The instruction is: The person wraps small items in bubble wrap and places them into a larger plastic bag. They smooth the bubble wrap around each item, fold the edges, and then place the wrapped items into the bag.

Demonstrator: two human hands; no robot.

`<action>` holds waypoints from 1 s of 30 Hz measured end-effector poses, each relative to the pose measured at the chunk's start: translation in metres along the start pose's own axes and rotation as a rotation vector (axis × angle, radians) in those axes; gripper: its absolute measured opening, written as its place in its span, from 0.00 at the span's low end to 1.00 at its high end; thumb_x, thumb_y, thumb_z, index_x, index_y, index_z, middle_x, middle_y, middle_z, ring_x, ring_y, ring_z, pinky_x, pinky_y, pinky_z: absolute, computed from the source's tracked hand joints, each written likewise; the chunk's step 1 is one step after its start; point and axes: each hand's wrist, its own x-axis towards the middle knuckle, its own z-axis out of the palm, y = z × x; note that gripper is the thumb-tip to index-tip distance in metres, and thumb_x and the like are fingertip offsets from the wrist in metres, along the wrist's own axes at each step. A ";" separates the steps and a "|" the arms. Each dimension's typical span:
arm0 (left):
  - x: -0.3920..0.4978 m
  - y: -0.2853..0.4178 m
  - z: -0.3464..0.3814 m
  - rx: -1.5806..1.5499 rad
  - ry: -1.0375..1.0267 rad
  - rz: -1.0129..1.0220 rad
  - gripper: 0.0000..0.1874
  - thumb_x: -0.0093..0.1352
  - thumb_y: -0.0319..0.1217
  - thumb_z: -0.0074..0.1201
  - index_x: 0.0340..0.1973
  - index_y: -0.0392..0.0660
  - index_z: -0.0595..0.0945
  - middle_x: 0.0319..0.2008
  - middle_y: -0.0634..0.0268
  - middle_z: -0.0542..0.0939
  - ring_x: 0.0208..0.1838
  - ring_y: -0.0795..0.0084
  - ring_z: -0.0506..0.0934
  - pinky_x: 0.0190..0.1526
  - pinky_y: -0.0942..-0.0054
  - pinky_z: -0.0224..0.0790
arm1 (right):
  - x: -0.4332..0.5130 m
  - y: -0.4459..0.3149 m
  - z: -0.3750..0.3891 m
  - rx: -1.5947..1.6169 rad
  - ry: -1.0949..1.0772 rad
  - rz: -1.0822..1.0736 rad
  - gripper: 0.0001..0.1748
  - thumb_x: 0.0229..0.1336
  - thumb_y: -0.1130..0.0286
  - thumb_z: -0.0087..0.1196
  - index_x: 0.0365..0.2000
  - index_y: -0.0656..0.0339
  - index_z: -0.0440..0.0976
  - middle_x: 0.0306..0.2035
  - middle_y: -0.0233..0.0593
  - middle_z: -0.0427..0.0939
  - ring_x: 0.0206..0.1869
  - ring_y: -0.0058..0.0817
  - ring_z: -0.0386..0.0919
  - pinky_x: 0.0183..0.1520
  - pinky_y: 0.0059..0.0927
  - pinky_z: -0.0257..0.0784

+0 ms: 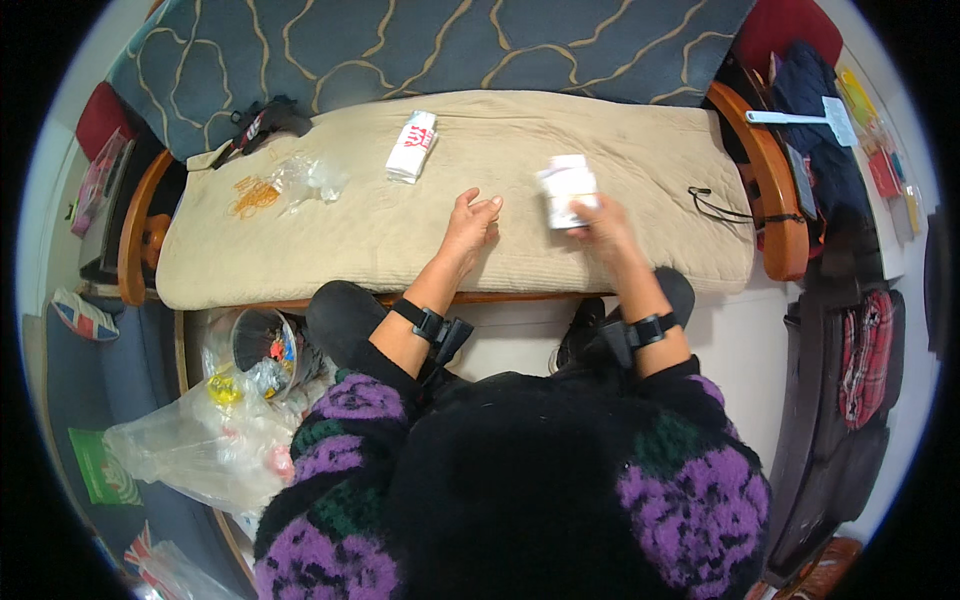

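Observation:
My right hand grips the lower right corner of a white bundle, slightly blurred, that looks like folded paper or plastic bags. A thin band seems to cross it. To its left, my left hand is raised over the beige quilted seat cover with its fingers apart and nothing in it. Farther back lies a folded white bundle with red print, touched by neither hand. Loose tan rubber bands sit in a small heap at the left, beside a crumpled clear plastic bag.
Wooden armrests bound the bench, with a patterned blue backrest behind. A black item lies at the back left, a black cord at the right. Below left stand a waste bin and a large clear bag.

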 end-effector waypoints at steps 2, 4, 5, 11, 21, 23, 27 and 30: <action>-0.001 0.002 -0.010 -0.054 -0.004 -0.009 0.36 0.72 0.34 0.59 0.69 0.37 0.58 0.50 0.57 0.73 0.45 0.71 0.73 0.42 0.71 0.73 | 0.018 -0.015 -0.046 -0.006 0.212 -0.045 0.15 0.64 0.74 0.57 0.48 0.71 0.74 0.36 0.44 0.81 0.28 0.26 0.81 0.23 0.19 0.79; -0.002 0.000 -0.022 -0.071 0.013 -0.023 0.34 0.71 0.29 0.56 0.69 0.36 0.59 0.43 0.61 0.75 0.37 0.74 0.74 0.35 0.75 0.72 | 0.034 -0.025 -0.089 0.008 0.357 -0.021 0.17 0.62 0.74 0.59 0.49 0.72 0.73 0.38 0.46 0.81 0.27 0.27 0.80 0.21 0.19 0.78; -0.001 -0.001 -0.027 -0.056 0.029 -0.037 0.33 0.71 0.28 0.55 0.68 0.36 0.59 0.41 0.61 0.75 0.35 0.74 0.73 0.33 0.75 0.71 | 0.038 -0.028 -0.111 -0.091 0.442 0.071 0.19 0.60 0.72 0.61 0.49 0.72 0.73 0.39 0.47 0.81 0.26 0.31 0.80 0.19 0.24 0.77; -0.002 0.005 -0.053 0.004 0.107 -0.008 0.29 0.69 0.27 0.55 0.65 0.37 0.66 0.36 0.63 0.77 0.34 0.75 0.76 0.34 0.74 0.74 | 0.049 -0.011 -0.115 -1.547 0.882 -0.668 0.33 0.54 0.61 0.65 0.55 0.73 0.69 0.51 0.66 0.74 0.52 0.51 0.75 0.54 0.47 0.71; -0.114 0.078 -0.211 -0.168 0.526 0.514 0.19 0.73 0.29 0.54 0.58 0.37 0.73 0.45 0.62 0.77 0.39 0.75 0.79 0.41 0.74 0.76 | -0.016 0.079 0.151 -1.024 -0.595 -0.860 0.14 0.59 0.75 0.58 0.46 0.66 0.78 0.41 0.48 0.80 0.42 0.44 0.79 0.47 0.35 0.76; -0.146 0.054 -0.251 -0.196 0.671 0.559 0.19 0.73 0.29 0.54 0.57 0.36 0.73 0.43 0.63 0.78 0.38 0.75 0.79 0.41 0.75 0.75 | -0.034 0.092 0.181 -1.025 -0.645 -0.918 0.12 0.58 0.77 0.59 0.44 0.66 0.78 0.40 0.47 0.79 0.41 0.44 0.79 0.44 0.36 0.75; -0.198 -0.061 -0.322 -0.191 0.911 0.372 0.16 0.71 0.30 0.56 0.53 0.36 0.77 0.37 0.63 0.81 0.33 0.75 0.79 0.34 0.75 0.74 | -0.049 0.099 0.203 -1.040 -0.698 -0.897 0.10 0.58 0.80 0.58 0.42 0.66 0.78 0.40 0.45 0.76 0.38 0.42 0.78 0.42 0.37 0.74; -0.243 -0.191 -0.354 -0.024 0.952 -0.073 0.16 0.67 0.28 0.57 0.49 0.36 0.80 0.30 0.63 0.81 0.29 0.74 0.78 0.28 0.74 0.70 | -0.051 0.097 0.199 -1.040 -0.735 -0.912 0.11 0.58 0.81 0.57 0.42 0.66 0.77 0.42 0.45 0.76 0.38 0.42 0.78 0.41 0.34 0.74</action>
